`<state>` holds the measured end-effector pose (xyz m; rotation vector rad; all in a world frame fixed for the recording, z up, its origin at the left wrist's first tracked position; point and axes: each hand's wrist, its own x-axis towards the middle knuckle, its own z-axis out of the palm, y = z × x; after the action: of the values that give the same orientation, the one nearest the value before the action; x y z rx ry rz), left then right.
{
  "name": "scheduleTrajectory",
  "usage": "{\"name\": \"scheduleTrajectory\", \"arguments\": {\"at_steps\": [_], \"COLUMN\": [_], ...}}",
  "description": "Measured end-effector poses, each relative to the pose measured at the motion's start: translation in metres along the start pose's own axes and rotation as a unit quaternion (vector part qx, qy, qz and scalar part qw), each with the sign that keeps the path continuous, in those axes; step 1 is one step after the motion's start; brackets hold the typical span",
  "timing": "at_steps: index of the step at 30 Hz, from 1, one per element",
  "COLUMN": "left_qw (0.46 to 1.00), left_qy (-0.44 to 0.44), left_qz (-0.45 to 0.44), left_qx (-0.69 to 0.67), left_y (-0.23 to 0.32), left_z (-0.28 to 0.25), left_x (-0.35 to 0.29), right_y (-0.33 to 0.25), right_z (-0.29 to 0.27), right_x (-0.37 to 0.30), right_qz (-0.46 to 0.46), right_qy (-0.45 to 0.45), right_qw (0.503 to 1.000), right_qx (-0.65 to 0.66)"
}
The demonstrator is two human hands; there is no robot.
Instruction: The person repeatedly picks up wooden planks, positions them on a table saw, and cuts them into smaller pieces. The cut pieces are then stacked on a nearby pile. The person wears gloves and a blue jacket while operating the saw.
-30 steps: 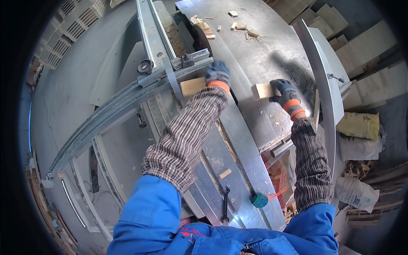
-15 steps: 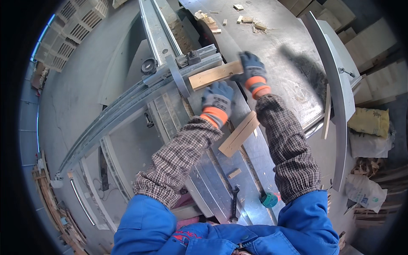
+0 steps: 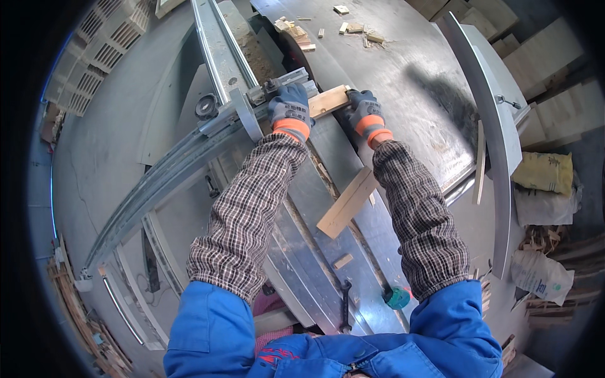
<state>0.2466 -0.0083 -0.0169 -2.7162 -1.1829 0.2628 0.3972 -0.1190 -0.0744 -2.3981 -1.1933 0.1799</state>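
A short wooden board point(image 3: 329, 102) lies along the metal fence point(image 3: 234, 116) of a sliding saw table. My left hand point(image 3: 291, 108), in a grey-blue glove with an orange cuff, is closed over the board's left end beside the fence's black stop. At the opposite end, my right hand point(image 3: 365, 110), gloved alike, grips the board with curled fingers. Nearer to me a second short board point(image 3: 346, 203) rests slantwise across the table's grooves, and a small wood offcut point(image 3: 343, 261) lies below it.
A dark wrench point(image 3: 346, 307) and a green round object point(image 3: 397, 297) lie near the table's front edge. Wood scraps point(image 3: 362, 31) are scattered on the far tabletop. A long grey guard or panel point(image 3: 488, 126) stands at the right, with sacks point(image 3: 543, 173) beyond.
My left hand has moved forward and left, from the board's near side onto its left end by the fence. My right hand stays at the right end. The view has shifted slightly.
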Motion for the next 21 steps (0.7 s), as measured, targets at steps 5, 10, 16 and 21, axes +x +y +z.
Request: {"name": "scheduleTrajectory", "arguments": {"at_steps": [5,10,16,21], "left_qw": [0.999,0.998,0.999,0.999], "left_qy": [0.007,-0.025,-0.007,0.010], "left_qz": [0.003,-0.010,-0.004,0.000], "left_qx": [-0.044,-0.063,-0.048,-0.048], "left_y": [0.003,-0.001,0.004,0.003], "left_z": [0.007,0.008,-0.003,-0.002], "left_x": [0.005,0.003,-0.006,-0.005], "right_y": [0.033,0.011,-0.001,0.003], "right_z": [-0.002,-0.026,-0.041,-0.037], "right_x": [0.008,0.017,0.041,0.055], "right_qz": [-0.039,-0.046,-0.057,-0.136], "right_qy": [-0.003,-0.072,-0.157,-0.169], "right_qw": [0.997,0.996,0.982,0.972], "right_qx": [0.064,0.010,-0.088,-0.090]}}
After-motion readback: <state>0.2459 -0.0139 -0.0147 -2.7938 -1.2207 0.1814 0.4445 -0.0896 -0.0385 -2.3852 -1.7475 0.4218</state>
